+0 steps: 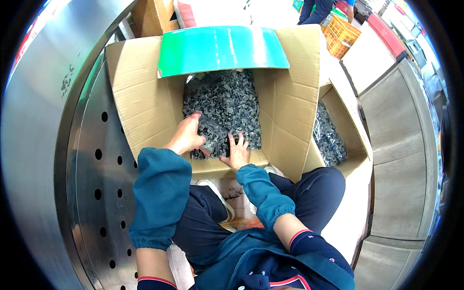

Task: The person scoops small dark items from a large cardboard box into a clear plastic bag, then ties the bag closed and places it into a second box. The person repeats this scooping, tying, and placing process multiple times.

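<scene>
Both hands are inside an open cardboard box (145, 104) that stands on the floor in front of the person. The box is full of dark, wrinkled dried pieces packed in clear bags (227, 104). The left hand (186, 137) is curled around the near left part of one bag (215, 133), with the thumb on top and the fingers closed on the plastic, so it holds the bag. The right hand (237, 152) lies flat and open just beside it, fingers spread a little, and presses on the near edge of the same bag; it does not grip it. This bag sits at the near side of the box, on top of the others.

A green flap (220, 48) covers the far side of the box. A second box (338, 130) with similar dark pieces stands to the right, touching the first one. A steel panel (96, 159) with round holes is on the left. Both arms wear teal sleeve covers (162, 193).
</scene>
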Demonstrator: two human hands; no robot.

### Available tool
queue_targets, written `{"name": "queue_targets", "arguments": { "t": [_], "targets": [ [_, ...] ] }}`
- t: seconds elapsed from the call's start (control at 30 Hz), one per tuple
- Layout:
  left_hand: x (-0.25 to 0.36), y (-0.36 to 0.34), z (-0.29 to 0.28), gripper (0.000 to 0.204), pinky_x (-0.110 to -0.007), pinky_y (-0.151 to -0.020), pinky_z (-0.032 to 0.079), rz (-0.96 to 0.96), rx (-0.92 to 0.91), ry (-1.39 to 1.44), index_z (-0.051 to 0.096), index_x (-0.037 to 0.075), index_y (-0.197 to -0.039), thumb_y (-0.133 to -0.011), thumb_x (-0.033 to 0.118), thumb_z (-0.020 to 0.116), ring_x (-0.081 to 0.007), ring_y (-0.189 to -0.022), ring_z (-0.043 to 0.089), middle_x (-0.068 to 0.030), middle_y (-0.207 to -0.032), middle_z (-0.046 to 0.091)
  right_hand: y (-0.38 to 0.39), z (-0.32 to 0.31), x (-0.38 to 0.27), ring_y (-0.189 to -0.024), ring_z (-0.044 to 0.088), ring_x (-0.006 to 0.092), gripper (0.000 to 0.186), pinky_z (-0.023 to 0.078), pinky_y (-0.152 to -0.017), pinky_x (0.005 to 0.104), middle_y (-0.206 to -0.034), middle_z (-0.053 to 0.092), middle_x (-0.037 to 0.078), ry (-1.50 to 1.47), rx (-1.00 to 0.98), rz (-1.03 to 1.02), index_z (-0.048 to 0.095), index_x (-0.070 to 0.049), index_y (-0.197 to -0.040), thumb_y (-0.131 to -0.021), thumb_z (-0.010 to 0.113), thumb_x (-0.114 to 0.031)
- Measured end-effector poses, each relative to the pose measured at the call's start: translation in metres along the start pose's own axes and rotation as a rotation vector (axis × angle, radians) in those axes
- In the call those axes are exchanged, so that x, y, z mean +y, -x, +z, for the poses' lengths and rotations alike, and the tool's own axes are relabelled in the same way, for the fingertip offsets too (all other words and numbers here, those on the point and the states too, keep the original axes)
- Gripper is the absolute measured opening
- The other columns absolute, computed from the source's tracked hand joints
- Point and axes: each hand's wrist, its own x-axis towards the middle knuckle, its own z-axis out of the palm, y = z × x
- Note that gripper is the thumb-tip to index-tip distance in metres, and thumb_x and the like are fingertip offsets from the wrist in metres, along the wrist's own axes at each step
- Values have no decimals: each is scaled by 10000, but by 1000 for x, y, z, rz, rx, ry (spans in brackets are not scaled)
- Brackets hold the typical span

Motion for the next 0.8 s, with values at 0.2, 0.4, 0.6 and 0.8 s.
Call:
{"name": "queue_targets", "arguments": {
  "t": [0.2,0.4,0.6,0.8],
  "targets": [
    [4,3,-4,653,-358,-932,402,3,-4,-75,436,-76,-1196,-587,56,633,-353,-1095,499,-268,-1129,527,-5,1,11,-1082,397,423,850,468,-820,464,-1284,297,212,-35,-6,-56,401,-157,-1266,-518,787,-280],
    [10,3,-9,650,-355,-932,401,-52,-43,-9,445,-86,-1192,-583,52,622,-349,-1091,510,-268,-1132,532,-4,0,21,-1071,404,432,802,466,-811,483,-1272,309,199,-66,9,-62,415,-174,-1259,-544,752,-313],
    [3,-2,-2,647,-355,-950,391,-26,-45,-56,448,-79,-1192,-589,53,641,-353,-1112,494,-269,-1148,522,-8,4,21,-1030,429,422,783,469,-799,478,-1259,307,199,-37,17,-100,418,-161,-1254,-555,742,-301],
    [5,3,-8,653,-351,-921,414,-71,-93,-67,427,-76,-1212,-607,51,638,-355,-1093,506,-265,-1143,526,-11,-3,34,-999,472,414,632,475,-781,464,-1138,374,203,-51,23,-197,485,-172,-1146,-563,713,-261]
  ]
}}
